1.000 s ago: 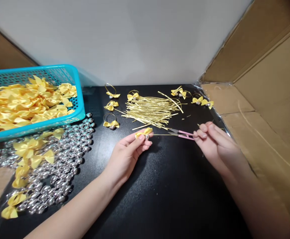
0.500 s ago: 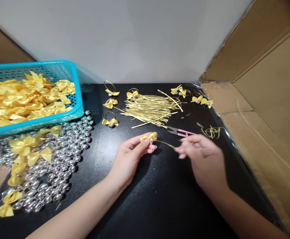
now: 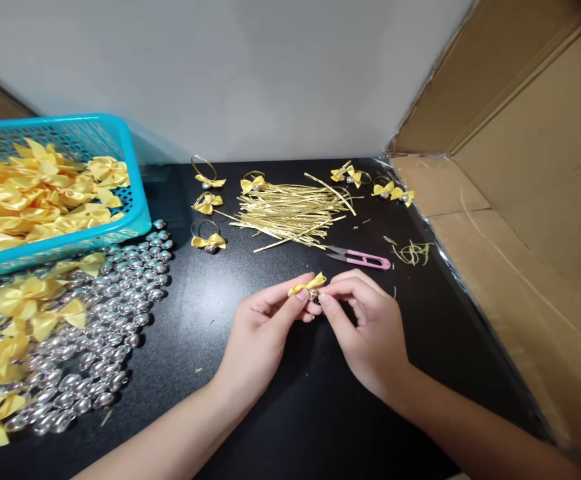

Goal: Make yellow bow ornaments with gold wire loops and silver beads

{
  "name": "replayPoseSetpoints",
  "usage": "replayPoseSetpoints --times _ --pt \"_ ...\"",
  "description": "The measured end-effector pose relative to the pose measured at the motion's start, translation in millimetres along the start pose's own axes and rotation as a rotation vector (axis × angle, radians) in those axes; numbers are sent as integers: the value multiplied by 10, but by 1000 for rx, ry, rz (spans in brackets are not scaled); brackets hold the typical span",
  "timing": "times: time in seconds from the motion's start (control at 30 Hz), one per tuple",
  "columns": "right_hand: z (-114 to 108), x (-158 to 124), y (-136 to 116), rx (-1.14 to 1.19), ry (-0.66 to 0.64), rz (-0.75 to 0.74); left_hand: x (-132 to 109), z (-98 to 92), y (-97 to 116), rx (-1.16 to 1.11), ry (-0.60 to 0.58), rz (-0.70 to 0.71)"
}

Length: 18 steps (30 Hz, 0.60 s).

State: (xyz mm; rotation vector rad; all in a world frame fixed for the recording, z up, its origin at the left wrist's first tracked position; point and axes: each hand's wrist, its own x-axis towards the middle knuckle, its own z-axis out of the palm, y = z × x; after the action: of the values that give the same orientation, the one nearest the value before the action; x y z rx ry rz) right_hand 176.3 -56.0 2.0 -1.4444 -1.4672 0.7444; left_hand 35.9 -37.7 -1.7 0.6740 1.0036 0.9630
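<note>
Between finger and thumb, my left hand (image 3: 265, 327) pinches a yellow bow (image 3: 314, 283). A silver bell (image 3: 313, 295) hangs at the bow's middle. The fingertips of my right hand (image 3: 368, 327) are closed at the bell's right side; the gold tie there is mostly hidden. Behind my hands lies a pile of gold twist ties (image 3: 290, 213). Pink thread snips (image 3: 363, 259) rest just beyond my right hand. Several bows with bells and gold loops, one of them a finished-looking bow (image 3: 208, 241), lie around the pile.
A blue basket (image 3: 138, 180) full of yellow bows stands at the left. Silver bells (image 3: 85, 360) spread in front of it, with loose bows (image 3: 25, 297) on top. Cut gold scraps (image 3: 413, 253) lie at the right. A grey wall and cardboard border the black table (image 3: 300, 427).
My right hand has come left to the bow and bell, and the length of gold tie between the hands no longer shows. The camera view has shifted slightly right.
</note>
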Motion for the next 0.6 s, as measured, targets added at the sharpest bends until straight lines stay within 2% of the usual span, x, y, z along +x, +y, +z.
replayPoseSetpoints --times 0.27,0.6 --pt "-70 -2 -69 20 -77 50 -15 9 7 47 45 32" --pt "-64 -3 -120 230 -88 255 -21 2 -17 85 63 42"
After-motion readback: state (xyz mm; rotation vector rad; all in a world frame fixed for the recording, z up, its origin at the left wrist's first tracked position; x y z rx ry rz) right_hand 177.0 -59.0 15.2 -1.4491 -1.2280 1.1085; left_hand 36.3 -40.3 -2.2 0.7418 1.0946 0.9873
